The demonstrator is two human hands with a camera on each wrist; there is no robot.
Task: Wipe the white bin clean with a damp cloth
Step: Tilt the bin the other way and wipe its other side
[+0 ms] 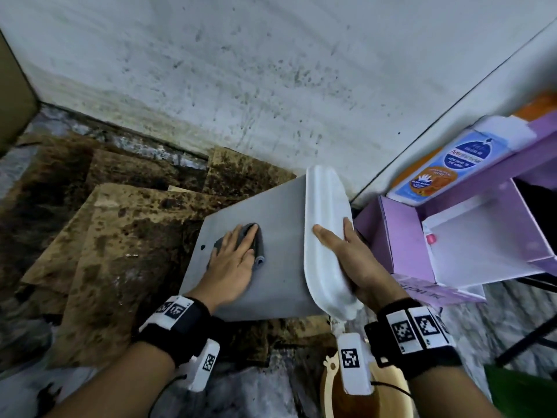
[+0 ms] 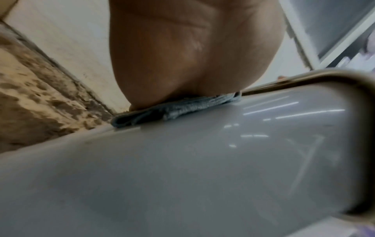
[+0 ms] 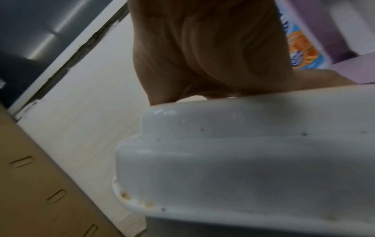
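The white bin [image 1: 280, 236] lies tilted on its side over the floor, its broad flat side facing up and its white lid [image 1: 322, 206] toward the right. My left hand [image 1: 232, 260] presses a folded grey cloth [image 1: 259, 245] flat onto that side with straight fingers. The left wrist view shows the cloth [image 2: 182, 109] squeezed between my palm [image 2: 192, 56] and the glossy bin wall [image 2: 182, 176]. My right hand [image 1: 346, 254] grips the lid end, thumb across its face and fingers round the far side. In the right wrist view the lid [image 3: 243, 152] carries small dark specks.
Stained cardboard sheets [image 1: 120, 236] cover the floor to the left. A speckled white wall [image 1: 241, 86] rises behind. A purple shelf unit [image 1: 404, 236] with a blue-and-orange labelled bottle [image 1: 446, 164] stands close on the right. A beige bucket [image 1: 331, 387] sits below my right wrist.
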